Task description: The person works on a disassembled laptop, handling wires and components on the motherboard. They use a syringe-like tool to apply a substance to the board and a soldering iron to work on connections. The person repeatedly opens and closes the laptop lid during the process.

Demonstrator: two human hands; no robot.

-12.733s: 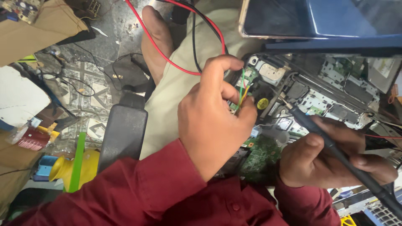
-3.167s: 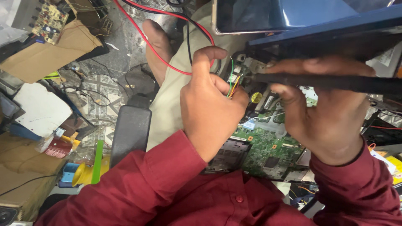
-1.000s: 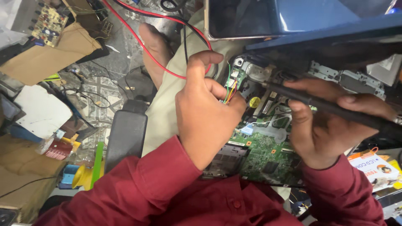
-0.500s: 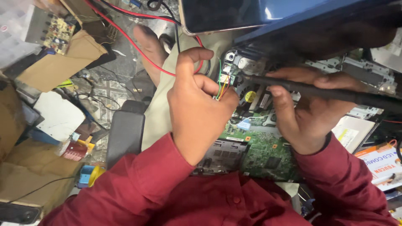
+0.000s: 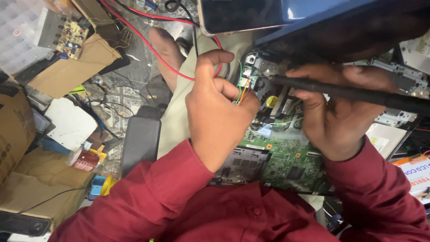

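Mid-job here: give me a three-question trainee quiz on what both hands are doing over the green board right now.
1. True or false: the right hand holds a long black rod-shaped tool.
2. What does the left hand pinch? A) thin coloured wires B) a yellow tape roll C) a screw
3. Fill in: the green printed circuit board lies ___ both hands.

Key: 1 true; 2 A; 3 under
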